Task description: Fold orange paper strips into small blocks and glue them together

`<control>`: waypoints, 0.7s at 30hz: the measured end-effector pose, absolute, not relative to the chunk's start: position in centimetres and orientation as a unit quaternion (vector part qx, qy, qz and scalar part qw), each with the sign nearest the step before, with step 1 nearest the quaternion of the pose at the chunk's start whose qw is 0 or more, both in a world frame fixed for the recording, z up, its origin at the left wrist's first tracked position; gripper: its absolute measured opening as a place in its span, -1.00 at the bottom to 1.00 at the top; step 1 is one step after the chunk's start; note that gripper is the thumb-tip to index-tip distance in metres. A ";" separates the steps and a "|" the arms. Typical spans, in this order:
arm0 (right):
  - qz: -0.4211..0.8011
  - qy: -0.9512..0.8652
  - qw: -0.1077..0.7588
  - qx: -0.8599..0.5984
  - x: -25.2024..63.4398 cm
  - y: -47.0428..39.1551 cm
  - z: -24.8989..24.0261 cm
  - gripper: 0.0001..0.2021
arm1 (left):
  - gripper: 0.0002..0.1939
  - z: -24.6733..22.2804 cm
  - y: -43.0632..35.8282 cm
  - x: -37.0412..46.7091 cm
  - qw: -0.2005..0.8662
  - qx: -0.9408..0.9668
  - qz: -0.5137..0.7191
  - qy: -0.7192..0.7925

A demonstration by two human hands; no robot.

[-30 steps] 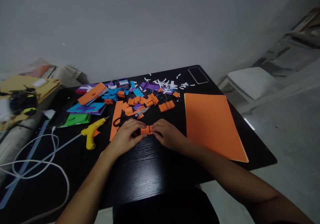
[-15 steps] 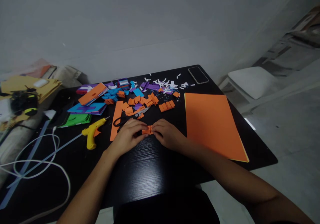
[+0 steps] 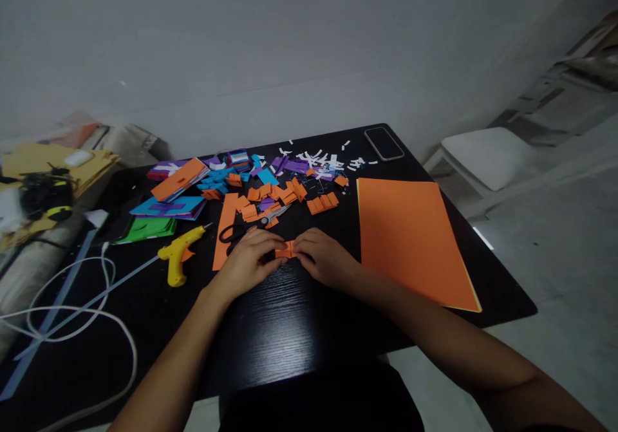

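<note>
A small folded piece of orange paper lies between my hands, low over the black table. My left hand pinches its left end, and the fingers of my right hand close on its right end. Creases run across the strip. Just behind my left hand rest black-handled scissors, their handles partly covered by that hand. Beyond the scissors is a loose heap of folded orange pieces, and one creased orange strip sits apart to the right.
Large orange sheets lie on the right of the table. A yellow glue gun with a white cord lies left, near stacked coloured paper. White scraps and a phone are at the back. A white stool stands beyond the table.
Hardly anything differs. Both hands keep their hold on the small orange paper in the same place, and the view has shifted very slightly.
</note>
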State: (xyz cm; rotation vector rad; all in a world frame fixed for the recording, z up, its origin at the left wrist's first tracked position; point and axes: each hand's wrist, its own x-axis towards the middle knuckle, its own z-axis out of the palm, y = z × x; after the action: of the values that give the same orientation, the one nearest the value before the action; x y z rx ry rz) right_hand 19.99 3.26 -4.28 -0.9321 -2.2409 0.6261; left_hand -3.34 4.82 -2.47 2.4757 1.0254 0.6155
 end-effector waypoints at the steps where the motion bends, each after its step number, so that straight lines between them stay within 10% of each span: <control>1: 0.237 -0.850 0.311 -0.353 20.0 3.3 -4.3 -0.86 | -0.83 -2.5 4.8 -3.3 0.194 0.884 0.219 0.365; 21: 0.239 -0.852 0.298 -0.358 19.9 3.3 -4.1 -0.86 | -0.86 -2.6 4.7 -3.0 0.190 0.881 0.238 0.361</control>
State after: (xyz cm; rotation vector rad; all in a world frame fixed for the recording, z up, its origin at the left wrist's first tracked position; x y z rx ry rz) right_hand 19.94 3.26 -4.14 -0.9526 -2.2644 0.6351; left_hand -2.99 4.70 -2.56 2.4763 1.0154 0.6688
